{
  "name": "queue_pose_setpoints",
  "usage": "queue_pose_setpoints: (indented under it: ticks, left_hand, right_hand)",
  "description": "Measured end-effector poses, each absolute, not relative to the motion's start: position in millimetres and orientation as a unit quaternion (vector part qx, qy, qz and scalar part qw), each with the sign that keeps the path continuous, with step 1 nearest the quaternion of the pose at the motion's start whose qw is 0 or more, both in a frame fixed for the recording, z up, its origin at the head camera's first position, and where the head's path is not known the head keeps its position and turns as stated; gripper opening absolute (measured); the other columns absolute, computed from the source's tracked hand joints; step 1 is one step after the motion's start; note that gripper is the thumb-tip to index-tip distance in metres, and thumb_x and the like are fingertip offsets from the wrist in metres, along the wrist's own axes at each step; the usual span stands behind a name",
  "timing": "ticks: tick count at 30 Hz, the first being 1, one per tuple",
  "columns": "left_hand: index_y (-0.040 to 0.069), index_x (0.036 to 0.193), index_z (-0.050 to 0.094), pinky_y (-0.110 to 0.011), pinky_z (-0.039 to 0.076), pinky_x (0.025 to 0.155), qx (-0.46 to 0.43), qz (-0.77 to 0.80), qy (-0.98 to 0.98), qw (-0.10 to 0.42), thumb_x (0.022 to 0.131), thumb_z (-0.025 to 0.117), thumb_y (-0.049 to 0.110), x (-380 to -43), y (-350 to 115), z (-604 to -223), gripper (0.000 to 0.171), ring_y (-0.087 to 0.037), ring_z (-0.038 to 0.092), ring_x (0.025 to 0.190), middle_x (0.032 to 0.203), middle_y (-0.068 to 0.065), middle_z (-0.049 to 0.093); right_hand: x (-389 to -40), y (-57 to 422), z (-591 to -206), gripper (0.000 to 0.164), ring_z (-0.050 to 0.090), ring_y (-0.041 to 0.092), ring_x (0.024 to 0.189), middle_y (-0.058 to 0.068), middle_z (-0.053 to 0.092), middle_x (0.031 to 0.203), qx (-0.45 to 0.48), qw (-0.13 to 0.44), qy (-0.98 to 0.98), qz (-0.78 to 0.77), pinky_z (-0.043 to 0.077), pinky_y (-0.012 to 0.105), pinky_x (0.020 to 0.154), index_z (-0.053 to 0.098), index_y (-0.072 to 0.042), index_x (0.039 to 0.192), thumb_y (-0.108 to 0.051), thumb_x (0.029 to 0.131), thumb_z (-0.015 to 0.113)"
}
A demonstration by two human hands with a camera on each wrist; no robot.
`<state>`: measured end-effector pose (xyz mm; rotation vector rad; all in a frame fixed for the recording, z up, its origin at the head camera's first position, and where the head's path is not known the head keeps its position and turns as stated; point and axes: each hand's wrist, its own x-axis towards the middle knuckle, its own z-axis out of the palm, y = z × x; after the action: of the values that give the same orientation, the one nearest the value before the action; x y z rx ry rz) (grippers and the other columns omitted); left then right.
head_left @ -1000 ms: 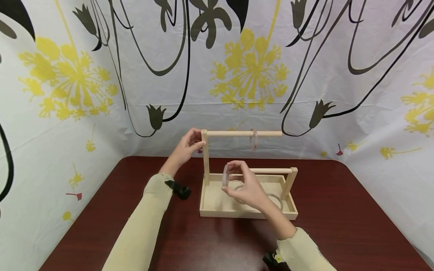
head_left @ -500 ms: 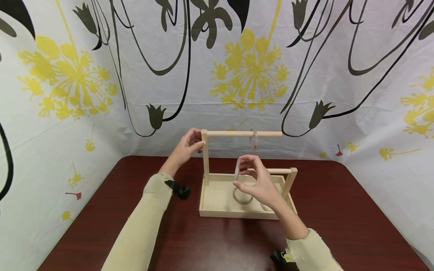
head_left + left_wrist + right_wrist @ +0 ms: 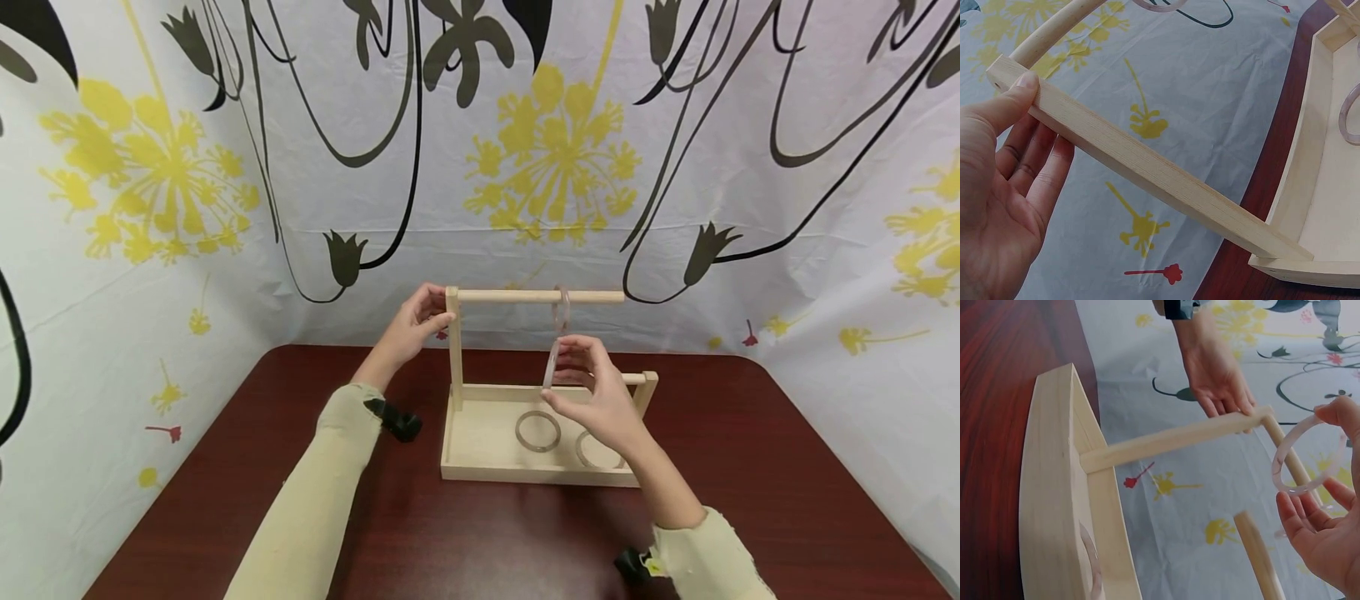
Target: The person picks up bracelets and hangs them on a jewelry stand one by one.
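Note:
A pale wooden bangle stand (image 3: 455,354) has a post at its left with a rod at the top. My left hand (image 3: 411,327) pinches the top of that post (image 3: 1147,165), thumb on one face and fingers on the other. My right hand (image 3: 596,396) holds a translucent pale bangle (image 3: 1278,465) upright between thumb and fingertips, just below the upper rod (image 3: 510,296). Another bangle (image 3: 566,312) hangs on that rod. Two more bangles lie in the stand's tray (image 3: 480,475): one near the middle (image 3: 517,432), one farther right (image 3: 579,450), partly behind my right hand.
The lower rod (image 3: 633,379) runs over the back of the tray, mostly covered by my right hand. Under the stand is a dark red-brown table (image 3: 420,542). A white sheet with yellow flowers (image 3: 555,158) hangs behind and at the sides.
My right hand has carried the bangle rightward and slightly up, from over the tray's left half to below the hanging bangle. The left hand stays on the post.

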<state>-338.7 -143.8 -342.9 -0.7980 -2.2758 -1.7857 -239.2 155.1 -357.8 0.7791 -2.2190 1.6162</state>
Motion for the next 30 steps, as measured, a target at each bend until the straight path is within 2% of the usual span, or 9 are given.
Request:
queue_pose_setpoints:
  ticks: [3,11,15,20,26,30]
  left_hand:
    - [-0.006,0.125,0.047,-0.023,0.053,0.072,-0.264,-0.597,-0.755,0.069,0.100,0.056,0.002,-339,-144,-343,0.028,-0.007,0.059,0.096,0.121,-0.025,0.058]
    - [-0.007,0.125,0.046,-0.024,0.054,0.072,-0.268,-0.598,-0.751,0.074,0.100,0.056,0.001,-340,-145,-344,0.028,-0.008,0.060,0.095,0.121,-0.028,0.058]
    - [-0.007,0.125,0.047,-0.023,0.053,0.072,-0.265,-0.597,-0.754,0.072,0.100,0.056,0.001,-339,-145,-343,0.028,-0.008,0.059,0.096,0.122,-0.028,0.058]
    - [-0.007,0.125,0.047,-0.022,0.053,0.071,-0.263,-0.597,-0.754,0.072,0.100,0.056,0.001,-339,-144,-343,0.028,-0.009,0.059,0.097,0.123,-0.029,0.057]
    - [-0.007,0.125,0.046,-0.023,0.053,0.071,-0.262,-0.597,-0.755,0.070,0.100,0.056,0.002,-340,-145,-343,0.028,-0.010,0.059,0.096,0.122,-0.029,0.057]
    - [-0.006,0.125,0.047,-0.023,0.053,0.071,-0.262,-0.595,-0.756,0.072,0.100,0.056,0.002,-340,-145,-344,0.028,-0.009,0.059,0.096,0.122,-0.027,0.057]
  right_hand:
    - [-240,160,-357,0.067,0.057,0.005,0.110,0.017,0.053,0.126,0.264,0.148,-0.769,0.563,0.053,0.019,0.094,0.041,0.004,0.135,0.009,0.079,0.076]
    - [-243,172,-353,0.067,0.056,0.004,0.112,0.016,0.051,0.131,0.243,0.147,-0.774,0.566,0.052,0.015,0.093,0.037,0.002,0.139,0.006,0.083,0.074]
    - [-244,177,-350,0.068,0.057,0.002,0.109,0.015,0.050,0.133,0.229,0.155,-0.783,0.558,0.053,0.015,0.091,0.036,0.000,0.140,0.005,0.084,0.074]
    - [-249,180,-348,0.068,0.058,0.002,0.110,0.007,0.051,0.129,0.221,0.182,-0.777,0.560,0.054,0.017,0.092,0.039,0.002,0.138,0.006,0.081,0.076]
    - [-252,185,-346,0.067,0.059,-0.001,0.105,0.004,0.051,0.126,0.195,0.207,-0.783,0.553,0.056,0.013,0.080,0.038,0.002,0.139,0.005,0.082,0.075]
    - [-254,188,-344,0.068,0.056,0.004,0.111,0.001,0.049,0.128,0.185,0.232,-0.783,0.547,0.051,0.011,0.089,0.037,0.003,0.140,0.005,0.083,0.074]
